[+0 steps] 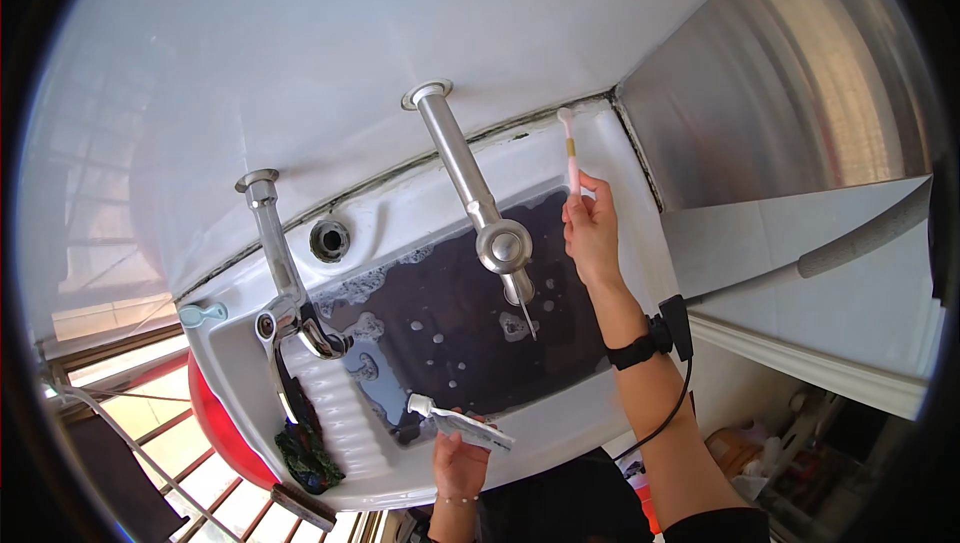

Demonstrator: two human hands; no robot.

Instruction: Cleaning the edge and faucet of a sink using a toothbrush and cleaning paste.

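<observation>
My right hand [594, 235] grips the lower handle of a pale pink toothbrush [571, 149] with a gold band. The brush points away from me at the sink's back right corner, its head by the back ledge. Near the front rim, my left hand [461, 465] is closed around a white squeeze tube [472, 429], like a toothpaste tube, with its white cap end pointing left over the water. Below both hands lies a white sink [560, 425] holding dark water [465, 333] with patches of foam.
A steel wall tap [462, 153] reaches over the water; a chrome tap [278, 253] stands left of it. Dark green cloth [308, 455] lies by the ribbed washboard [345, 423]. A light blue scoop-like piece [203, 315] rests on the left rim. A metal panel [775, 93] borders the right.
</observation>
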